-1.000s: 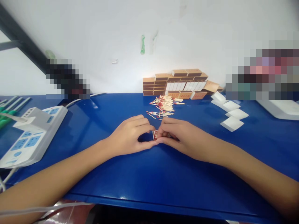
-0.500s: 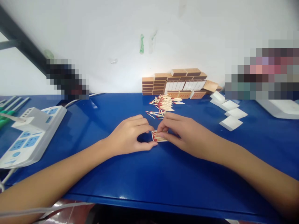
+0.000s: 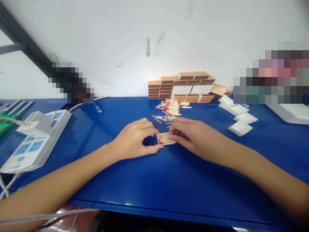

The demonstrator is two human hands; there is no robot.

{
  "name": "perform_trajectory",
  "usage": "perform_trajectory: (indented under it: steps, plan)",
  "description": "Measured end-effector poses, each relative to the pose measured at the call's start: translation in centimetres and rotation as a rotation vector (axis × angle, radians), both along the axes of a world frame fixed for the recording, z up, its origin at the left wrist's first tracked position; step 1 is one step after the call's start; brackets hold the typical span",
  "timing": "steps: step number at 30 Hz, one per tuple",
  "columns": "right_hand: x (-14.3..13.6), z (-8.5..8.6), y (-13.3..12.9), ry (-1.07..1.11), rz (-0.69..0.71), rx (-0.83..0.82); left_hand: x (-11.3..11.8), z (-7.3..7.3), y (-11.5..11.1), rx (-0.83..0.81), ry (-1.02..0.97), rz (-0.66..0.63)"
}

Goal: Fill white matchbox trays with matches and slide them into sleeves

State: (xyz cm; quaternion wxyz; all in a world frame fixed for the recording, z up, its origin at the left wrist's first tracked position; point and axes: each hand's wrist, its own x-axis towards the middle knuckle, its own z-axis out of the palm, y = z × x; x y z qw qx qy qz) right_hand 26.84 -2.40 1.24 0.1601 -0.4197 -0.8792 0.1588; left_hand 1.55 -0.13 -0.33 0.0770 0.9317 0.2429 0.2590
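A small white matchbox tray (image 3: pixel 157 139) lies on the blue table, filled with red-tipped matches (image 3: pixel 165 138). My left hand (image 3: pixel 138 138) grips the tray's left end between thumb and fingers. My right hand (image 3: pixel 190 133) is over the tray's right end, its thumb and fingertips pinched together at the matches; what lies between them is too small to make out. Just beyond my hands is a loose pile of matches (image 3: pixel 172 107), with a few scattered nearer me.
Stacked matchboxes (image 3: pixel 181 84) stand against the wall behind the pile. White paper trays (image 3: pixel 240 128) lie to the right. A white power strip (image 3: pixel 36 145) with cables and green-handled tools (image 3: pixel 9 117) are at the left.
My right hand has shifted slightly to the right along the tray, so more of the matches inside show. My left hand stays at the tray's left end.
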Motion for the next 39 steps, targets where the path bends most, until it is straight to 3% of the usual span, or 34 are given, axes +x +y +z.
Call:
perform_trajectory:
  steps: [16,24,30,39]
  plan:
    - [0.1,0.2,-0.1,0.02,0.036,-0.136,-0.1,0.0,0.0,-0.019,0.005,0.004]
    - [-0.1,0.1,0.1,0.074,0.02,-0.085,0.0,0.0,-0.2,-0.013,0.007,-0.001]
    - [1.8,-0.5,2.2,0.092,-0.13,0.162,0.1,0.2,-0.1,0.033,-0.093,-0.018]
    - [2.6,-1.8,3.6,0.019,-0.091,0.059,-0.1,0.0,0.0,0.003,-0.014,0.01]
